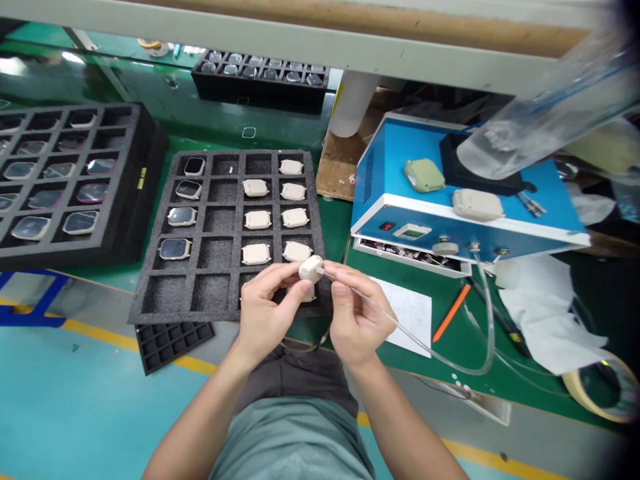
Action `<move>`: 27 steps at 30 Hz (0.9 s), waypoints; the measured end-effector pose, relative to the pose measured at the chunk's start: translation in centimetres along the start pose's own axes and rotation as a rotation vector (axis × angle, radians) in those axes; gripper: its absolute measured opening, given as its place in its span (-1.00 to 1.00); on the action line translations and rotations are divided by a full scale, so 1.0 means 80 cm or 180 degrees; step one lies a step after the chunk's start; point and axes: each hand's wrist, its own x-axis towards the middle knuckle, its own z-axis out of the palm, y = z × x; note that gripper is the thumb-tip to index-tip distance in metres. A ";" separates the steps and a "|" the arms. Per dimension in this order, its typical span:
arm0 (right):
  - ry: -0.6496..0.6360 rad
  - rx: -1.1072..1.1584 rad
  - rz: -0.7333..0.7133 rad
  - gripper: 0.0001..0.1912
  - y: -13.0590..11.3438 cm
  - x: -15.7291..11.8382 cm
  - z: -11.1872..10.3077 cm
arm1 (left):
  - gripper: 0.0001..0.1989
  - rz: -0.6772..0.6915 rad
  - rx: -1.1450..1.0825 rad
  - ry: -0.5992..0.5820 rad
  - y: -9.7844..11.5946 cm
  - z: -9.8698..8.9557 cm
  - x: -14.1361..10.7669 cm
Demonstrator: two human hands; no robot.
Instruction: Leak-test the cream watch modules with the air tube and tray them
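Pinched in my left hand [274, 297] is a cream smartwatch case [311, 268], tilted up over the near right corner of a grey foam tray [217, 293]. My right hand [360, 313] closes on the end of a thin clear tube [425, 348], whose tip meets the case's right side; the exact contact is hidden by fingers. The tube loops back to a blue machine [400, 173]. In the tray, cream cases [257, 220] fill much of the two right columns, and watches with dark screens [175, 249] sit in the left column.
A stacked foam tray of watches [75, 193] stands at left, another tray [260, 77] at the back. An orange stick [451, 313], white paper [413, 313], crumpled tissue [545, 313] and a tape roll [605, 387] lie at right. A shelf beam [300, 30] crosses above.
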 end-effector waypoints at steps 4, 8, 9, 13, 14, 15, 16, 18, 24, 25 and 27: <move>-0.0014 0.0051 -0.0022 -0.69 0.001 0.000 0.000 | -0.78 0.0016 -0.0086 -0.0033 -0.001 0.000 0.000; -0.0008 0.0015 -0.0026 -0.70 0.001 0.000 -0.001 | -0.79 0.0022 -0.0127 -0.0053 -0.001 0.000 -0.001; -0.0012 -0.0027 -0.0032 -0.72 0.001 0.000 -0.001 | -0.79 0.0030 -0.0121 -0.0054 -0.001 0.000 -0.001; -0.0042 -0.0260 -0.0037 -0.79 0.001 0.000 -0.001 | -0.78 0.0007 -0.0032 -0.0073 -0.002 -0.002 -0.001; -0.0042 -0.0282 -0.0031 -0.80 0.001 0.000 -0.001 | -0.78 -0.0001 -0.0014 -0.0075 -0.002 -0.002 -0.001; -0.0042 -0.0270 -0.0026 -0.80 0.001 0.000 -0.001 | -0.78 0.0001 0.0000 -0.0075 -0.003 -0.002 -0.001; -0.0042 -0.0236 -0.0021 -0.80 0.001 0.000 -0.001 | -0.78 0.0014 0.0012 -0.0071 -0.003 -0.002 -0.001; -0.0047 -0.0178 -0.0024 -0.78 0.002 0.000 -0.002 | -0.78 0.0067 0.0046 -0.0062 -0.003 -0.002 0.000; -0.0092 -0.0298 0.0026 -0.83 0.003 -0.001 -0.004 | -0.77 0.0106 0.0180 -0.0063 -0.005 -0.002 0.001; -0.0094 -0.0299 0.0031 -0.83 0.003 -0.001 -0.004 | -0.77 0.0110 0.0184 -0.0062 -0.005 -0.002 0.001; -0.0103 -0.0290 0.0035 -0.83 0.003 -0.002 -0.004 | -0.78 0.0125 0.0165 -0.0058 -0.004 -0.001 0.001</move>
